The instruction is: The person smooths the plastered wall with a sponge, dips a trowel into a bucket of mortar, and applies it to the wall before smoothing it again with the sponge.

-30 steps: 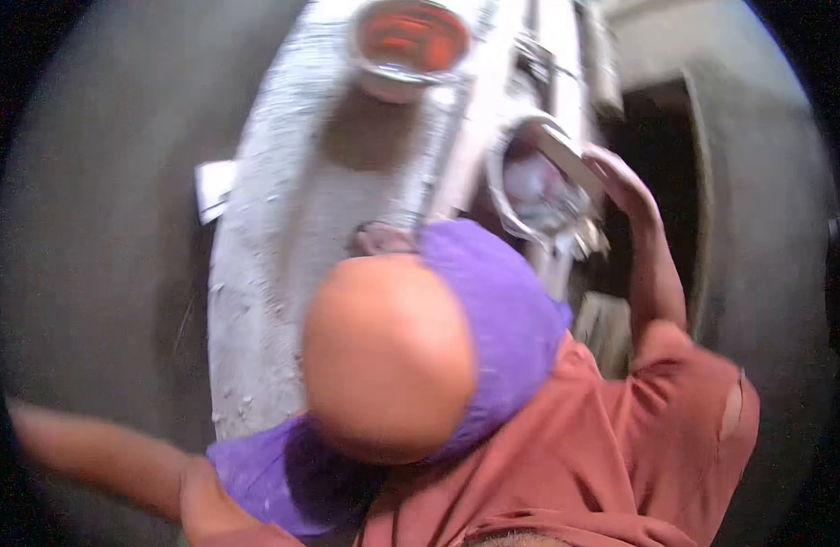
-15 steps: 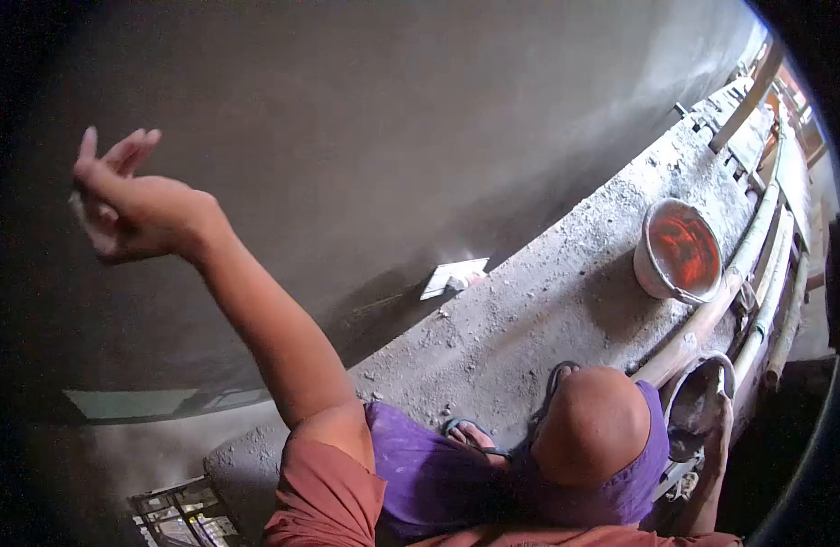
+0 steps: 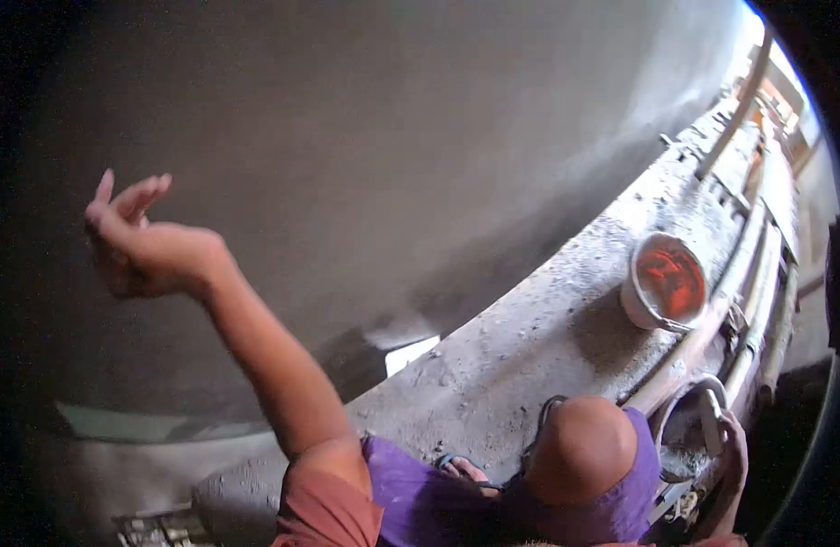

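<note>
My left hand (image 3: 151, 242) is raised at the left in front of the smooth grey wall (image 3: 365, 155). Its fingers are apart, the wrist is bent, and nothing shows in it. At the lower right, my right hand (image 3: 732, 451) grips the rim of a round bucket (image 3: 666, 428), fingers wrapped at its edge beside a pale flat piece. Part of the bucket is hidden by my knee. A white flat rectangular thing (image 3: 411, 354) stands at the foot of the wall.
A white bucket (image 3: 634, 301) with an orange-red inside stands on the dusty, crumb-strewn platform (image 3: 493, 365). Bamboo poles (image 3: 757, 310) run along its right side, with a dark drop beyond. An upright pole (image 3: 739, 109) stands farther back.
The view has shifted, so the buckets and platform appear lower. The white flat thing shows farther left and lower along the wall. Both hands keep much the same pose.
</note>
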Available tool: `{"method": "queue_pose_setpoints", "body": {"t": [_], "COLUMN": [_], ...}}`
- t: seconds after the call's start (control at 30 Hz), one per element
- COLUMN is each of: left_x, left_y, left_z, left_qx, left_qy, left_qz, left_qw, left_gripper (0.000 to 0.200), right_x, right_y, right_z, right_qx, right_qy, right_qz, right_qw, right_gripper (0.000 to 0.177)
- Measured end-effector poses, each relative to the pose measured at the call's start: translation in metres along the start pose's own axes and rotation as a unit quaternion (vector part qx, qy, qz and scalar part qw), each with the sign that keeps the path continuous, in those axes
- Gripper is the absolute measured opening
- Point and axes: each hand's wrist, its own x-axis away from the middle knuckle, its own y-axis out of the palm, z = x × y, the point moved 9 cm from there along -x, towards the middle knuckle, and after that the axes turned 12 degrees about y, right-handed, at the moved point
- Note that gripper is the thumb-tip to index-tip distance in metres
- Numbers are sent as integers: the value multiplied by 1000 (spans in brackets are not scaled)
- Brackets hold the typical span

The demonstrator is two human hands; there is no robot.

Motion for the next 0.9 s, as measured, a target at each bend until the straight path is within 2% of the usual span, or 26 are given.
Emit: {"method": "queue_pose_setpoints", "body": {"t": [0.1, 0.17, 0.2, 0.27, 0.33, 0.37, 0.47, 0.6, 0.63, 0.67, 0.73, 0.77, 0.8, 0.87, 0.9], "left_x": [4, 4, 3, 2, 3, 2, 0, 2, 4, 4, 3, 4, 6, 7, 7], "left_y": [-5, -6, -5, -6, -6, -8, -11, -10, -9, -8, -7, -5, -5, -4, -2], "left_z": [-5, -6, -3, 0, 2, -2, -3, 1, -2, -4, -4, -3, -3, -1, -2], "left_qx": [-25, -9, -16, -19, -39, -39, -69, -78, -69, -61, -61, -61, -60, -64, -56], "left_qy": [-11, -33, -32, -35, -37, -33, -20, -34, -38, -44, -43, -50, -57, -60, -72], "left_qz": [3, 18, 16, 20, 12, 0, -11, 4, 0, -4, -10, -9, -9, -18, -14], "left_qw": [1000, 999, 999, 999, 998, 999, 997, 996, 997, 997, 997, 997, 996, 996, 996], "left_gripper": [49, 49, 48, 47, 46, 46, 46, 47, 48, 49, 49, 48, 48, 47, 46], "right_x": [11, 23, 26, -5, 2, -18, -35, -47, -30, -19, -13, -24, -14, 9, 9], "right_y": [-14, 35, 44, 22, 20, 0, -32, -52, -37, -29, -26, -36, -28, 19, 24], "right_z": [3, -14, -8, 15, 13, 29, 53, 51, 40, 33, 34, 39, 27, 14, 17], "right_qx": [250, 259, 151, 110, 98, 114, 89, 46, 20, 23, -13, -95, -92, -200, -186], "right_qy": [69, -46, 4, -78, -65, -78, -101, -148, -189, -190, -114, -149, -150, -62, -48], "right_qz": [18, -33, 3, -3, 81, 83, 117, 163, 154, 150, 132, 86, 86, -76, -131], "right_qw": [966, 964, 989, 991, 990, 987, 984, 974, 970, 970, 985, 981, 981, 975, 973], "right_gripper": [33, 22, 25, 12, 24, 41, 41, 42, 36, 36, 36, 44, 44, 55, 62]}}
